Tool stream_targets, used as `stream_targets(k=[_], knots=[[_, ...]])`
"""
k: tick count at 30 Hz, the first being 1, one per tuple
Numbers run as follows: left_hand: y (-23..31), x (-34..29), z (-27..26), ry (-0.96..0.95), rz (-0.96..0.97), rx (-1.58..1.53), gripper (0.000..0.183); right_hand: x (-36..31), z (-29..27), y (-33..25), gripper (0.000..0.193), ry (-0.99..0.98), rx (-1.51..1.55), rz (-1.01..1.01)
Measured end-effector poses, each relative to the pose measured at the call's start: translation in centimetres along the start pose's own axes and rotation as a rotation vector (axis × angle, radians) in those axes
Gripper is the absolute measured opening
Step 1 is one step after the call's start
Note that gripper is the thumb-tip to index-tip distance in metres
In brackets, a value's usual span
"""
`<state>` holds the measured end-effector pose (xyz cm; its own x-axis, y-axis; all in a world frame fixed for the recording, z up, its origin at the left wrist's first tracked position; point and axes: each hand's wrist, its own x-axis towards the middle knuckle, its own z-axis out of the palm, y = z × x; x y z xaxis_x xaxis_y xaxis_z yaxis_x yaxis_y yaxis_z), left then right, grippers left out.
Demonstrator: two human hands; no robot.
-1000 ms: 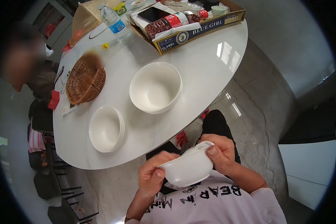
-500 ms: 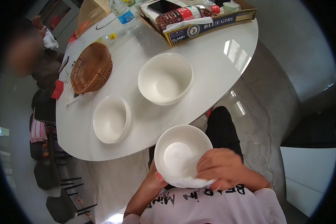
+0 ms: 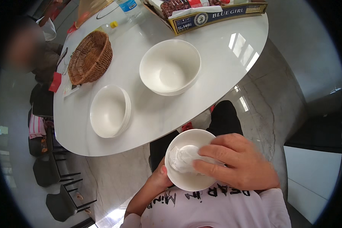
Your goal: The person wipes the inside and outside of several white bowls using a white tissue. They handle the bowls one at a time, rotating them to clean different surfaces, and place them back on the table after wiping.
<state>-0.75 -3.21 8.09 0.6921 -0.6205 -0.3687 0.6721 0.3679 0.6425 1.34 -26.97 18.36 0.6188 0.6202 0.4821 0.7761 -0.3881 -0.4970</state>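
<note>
Over my lap, my left hand (image 3: 161, 176) grips a white bowl (image 3: 193, 183) by its left side, its thumb on the outer wall near the rim. The bowl is tipped so its inside faces up. My right hand (image 3: 237, 163), slightly blurred, pinches a crumpled white tissue (image 3: 181, 159) and presses it against the inside of that bowl. On the white table (image 3: 152, 119) ahead stands a stack of similar white bowls (image 3: 109, 111) at the left. Larger white bowls (image 3: 170, 70), apparently nested, sit to the right of it.
A brown wicker basket (image 3: 89, 57) is at the table's left. Farther back are a yellow-capped bottle (image 3: 109, 26), a water bottle (image 3: 128, 5) and a cardboard tray (image 3: 220, 16) holding a bottle of dark red beans. Dark chairs (image 3: 59, 197) line the left; a person (image 3: 45, 57) is beyond them.
My right hand has moved from the bowl's near rim into its inside with the tissue. The bowl has shifted slightly right. The view has tilted down a little.
</note>
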Motion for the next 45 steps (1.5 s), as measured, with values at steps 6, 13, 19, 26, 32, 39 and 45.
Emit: stream_targets(k=[6, 13, 19, 26, 32, 39, 45], knots=[[0.7, 0.7, 1.1, 0.025, -0.046, 0.028, 0.126, -0.5, 1.9, -0.3, 0.026, -0.328, 0.167, 0.086], [2.5, 0.5, 2.6, 0.075, 0.008, 0.181, 0.125, 1.1, 4.7, 0.0, 0.028, -0.041, -0.185, 0.127], [3.8, 0.7, 3.6, -0.018, 0.071, 0.287, 0.121, -0.2, 3.4, 0.4, 0.028, -0.371, 0.315, 0.138], [3.3, 0.7, 3.7, 0.099, -0.078, 0.11, 0.128, 0.2, 3.3, 1.0, 0.036, 0.404, 0.182, 0.244], [3.1, 0.8, 3.6, 0.027, -0.092, 0.19, 0.12, 0.2, 4.4, 2.8, 0.038, 0.286, -0.095, 0.146], [3.2, 1.5, 2.7, -0.205, 0.707, 0.835, 0.132, -2.5, 5.2, 3.9, 0.019, 0.386, 0.367, 0.575], [3.4, 1.7, 3.4, -0.084, 0.297, 0.445, 0.125, -1.7, 3.5, 3.4, 0.025, 0.333, 0.018, 0.201]])
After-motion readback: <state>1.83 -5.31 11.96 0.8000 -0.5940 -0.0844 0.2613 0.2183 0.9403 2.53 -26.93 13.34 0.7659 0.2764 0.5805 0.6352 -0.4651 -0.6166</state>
